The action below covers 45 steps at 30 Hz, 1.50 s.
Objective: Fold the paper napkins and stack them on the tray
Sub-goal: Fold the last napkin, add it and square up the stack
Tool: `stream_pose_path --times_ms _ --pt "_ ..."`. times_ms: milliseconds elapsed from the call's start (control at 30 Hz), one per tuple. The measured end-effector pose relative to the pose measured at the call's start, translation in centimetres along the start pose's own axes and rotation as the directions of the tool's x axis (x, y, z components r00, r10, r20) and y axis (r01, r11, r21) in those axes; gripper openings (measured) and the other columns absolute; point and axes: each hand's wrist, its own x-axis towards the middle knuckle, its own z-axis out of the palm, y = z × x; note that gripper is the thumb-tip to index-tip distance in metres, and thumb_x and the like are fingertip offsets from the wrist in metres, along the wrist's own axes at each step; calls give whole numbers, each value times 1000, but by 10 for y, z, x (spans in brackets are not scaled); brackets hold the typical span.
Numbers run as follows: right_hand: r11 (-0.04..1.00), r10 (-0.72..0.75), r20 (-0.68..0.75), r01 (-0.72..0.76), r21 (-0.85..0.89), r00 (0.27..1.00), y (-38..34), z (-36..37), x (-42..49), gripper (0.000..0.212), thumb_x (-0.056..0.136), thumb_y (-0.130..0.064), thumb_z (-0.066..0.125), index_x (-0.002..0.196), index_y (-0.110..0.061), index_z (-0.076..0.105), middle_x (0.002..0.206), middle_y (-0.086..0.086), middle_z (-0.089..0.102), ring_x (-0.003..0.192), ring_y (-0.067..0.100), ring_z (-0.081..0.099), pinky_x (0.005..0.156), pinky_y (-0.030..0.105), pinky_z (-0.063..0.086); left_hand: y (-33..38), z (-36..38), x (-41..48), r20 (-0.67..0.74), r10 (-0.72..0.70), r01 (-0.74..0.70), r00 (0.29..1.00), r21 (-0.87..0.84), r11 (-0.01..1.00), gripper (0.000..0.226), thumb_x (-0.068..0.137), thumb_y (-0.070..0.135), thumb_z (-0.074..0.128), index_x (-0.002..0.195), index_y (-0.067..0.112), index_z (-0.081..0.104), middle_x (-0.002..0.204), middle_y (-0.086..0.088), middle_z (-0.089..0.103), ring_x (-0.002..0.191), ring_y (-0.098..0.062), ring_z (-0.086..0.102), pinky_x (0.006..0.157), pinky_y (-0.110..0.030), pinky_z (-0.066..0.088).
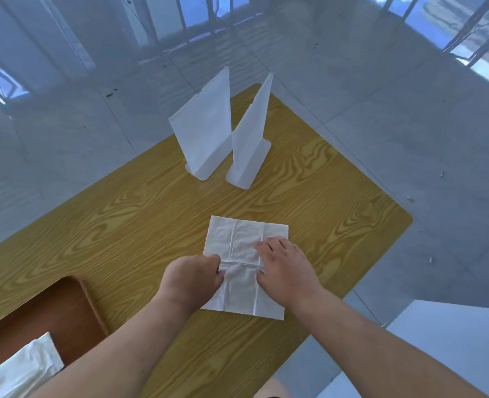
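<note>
Napkin (244,248) flat under both hands' fingers (262,245)

A: Table (139,214) was yellow wood-grain w/ rounded corners. Unfolded white napkin (246,242) lay flat near the front edge.
B: Rest?
A: Two white upright stands (206,130) at the far end, brown tray (36,317) at front-left, partly out of frame.

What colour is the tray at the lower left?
The tray is reddish-brown, like wood, seen in the head view, the only one here.
</note>
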Motion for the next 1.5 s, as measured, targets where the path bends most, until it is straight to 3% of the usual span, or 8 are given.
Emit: stream_pose_path --times_ms 300,667,900,1133,1200,1300,1400,1500 --pt "993 -18 -6 17 -120 1000 21 0 -12 27 98 -33 55 119 -22 66 119 -2 57 111 22 51 98 37 47 -11 -1 19 -123 154 -174 980 -170 970 47 100 52 62 143 33 60 151 16 53 139 -13 48 117 -35 38" --pt "992 -9 -75 0 -123 997 15 -8 -3 22 102 -22 49 97 -20 70 99 -3 64 100 22 56 89 37 48 -15 -7 23 -218 167 -206 962 -170 964 21 104 44 56 111 30 71 125 17 67 127 -13 55 107 -32 39" --pt "936 94 28 -98 339 995 -9 -51 -1 4 90 -30 58 87 -26 58 78 -10 62 71 10 54 59 30 44 -35 -45 -3 -165 -90 -43 982 -663 747 8 103 36 57 96 40 59 92 19 73 83 -5 66 68 -30 53" --pt "876 84 191 -164 453 978 -87 -65 17 50 91 -34 59 139 -36 48 109 -12 66 89 6 66 64 27 52 -77 -85 -44 -196 -162 -30 967 -720 693 8 101 40 58 94 46 58 92 40 64 80 7 61 56 -25 44" --pt "869 54 190 -140 475 980 -111 -65 22 34 91 -29 58 125 -34 60 99 -14 69 81 5 66 61 27 53 -95 -90 -60 -202 -188 -12 961 -711 703 9 100 42 58 94 48 57 90 33 67 79 4 62 56 -24 43" --pt "778 16 258 -174 604 966 -151 -63 25 24 82 -27 61 103 -36 68 87 -6 77 73 8 68 62 29 55 -129 -85 -89 -260 -310 47 914 -692 720 7 99 42 60 106 46 59 108 22 69 105 -6 61 76 -25 44" --pt "569 -45 393 -299 766 919 -186 -59 24 30 86 -21 70 115 -28 70 101 -2 81 92 16 77 77 32 62 -163 -65 -120 -269 -488 181 831 -698 693 47 95 57 63 134 32 54 141 5 56 137 -22 45 104 -36 40" --pt "310 -118 483 -430 848 868 -218 -54 21 27 94 -10 72 120 -17 72 110 4 82 103 24 78 80 35 63 -187 -45 -151 -90 -621 345 779 -765 544 80 87 83 50 143 25 47 143 0 55 136 -26 49 102 -40 44"
